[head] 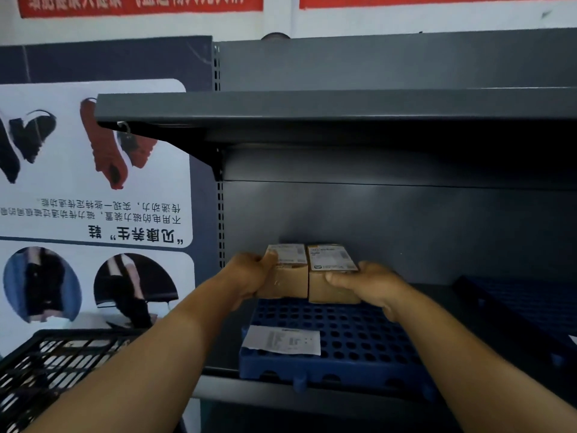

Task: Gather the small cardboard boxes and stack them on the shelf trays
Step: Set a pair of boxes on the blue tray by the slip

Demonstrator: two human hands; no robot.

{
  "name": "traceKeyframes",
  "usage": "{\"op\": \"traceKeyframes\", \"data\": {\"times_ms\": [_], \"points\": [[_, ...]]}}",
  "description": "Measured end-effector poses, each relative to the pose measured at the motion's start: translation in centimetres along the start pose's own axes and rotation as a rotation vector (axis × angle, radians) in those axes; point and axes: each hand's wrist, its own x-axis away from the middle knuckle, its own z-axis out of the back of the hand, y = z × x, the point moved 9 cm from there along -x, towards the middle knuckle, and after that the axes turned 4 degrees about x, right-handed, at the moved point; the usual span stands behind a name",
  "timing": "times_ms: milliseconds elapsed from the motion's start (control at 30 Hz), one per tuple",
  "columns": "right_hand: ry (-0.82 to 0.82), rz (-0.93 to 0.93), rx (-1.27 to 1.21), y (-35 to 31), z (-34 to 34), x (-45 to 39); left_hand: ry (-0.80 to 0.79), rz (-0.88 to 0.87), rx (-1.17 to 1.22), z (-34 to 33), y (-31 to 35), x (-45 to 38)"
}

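Just below the middle of the frame, two small brown cardboard boxes with white printed labels on top sit side by side, touching along their inner faces, at the back edge of a blue perforated plastic tray (343, 335) on the dark grey metal shelf (312, 390). The left hand (249, 278) is curled around the outer left side of the left-hand box (288, 276), thumb bent over its top edge near the label — closed on it. The right hand (371, 285) wraps the outer right side of the right-hand box (331, 284), its thumb lying flat along the front face and the other fingers hidden behind the far side, so it too has a firm hold. Both bare forearms run in from the lower corners of the frame. Whether the boxes rest fully on the tray or are slightly lifted cannot be told. A white paper label (282, 340) lies on the tray's near left corner. At the right edge, a second blue perforated tray (524, 310) sits on the same shelf, apart from the first. A black wire basket (53, 360) fills the lower left corner — above it hangs a poster showing shoes (93, 164). An upper grey shelf (312, 107) spans the frame's middle, with red banners (140, 4) along the top.
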Motion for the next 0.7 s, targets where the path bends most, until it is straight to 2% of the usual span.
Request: {"op": "traceKeyframes", "data": {"times_ms": [233, 700], "points": [[0.023, 0.002, 0.054, -0.1, 0.1, -0.9, -0.043, 0.062, 0.021, -0.6, -1.1, -1.3], [0.051, -0.019, 0.093, 0.2, 0.4, 0.3, 0.005, -0.018, -0.104, -0.4, -0.1, 0.2]]}}
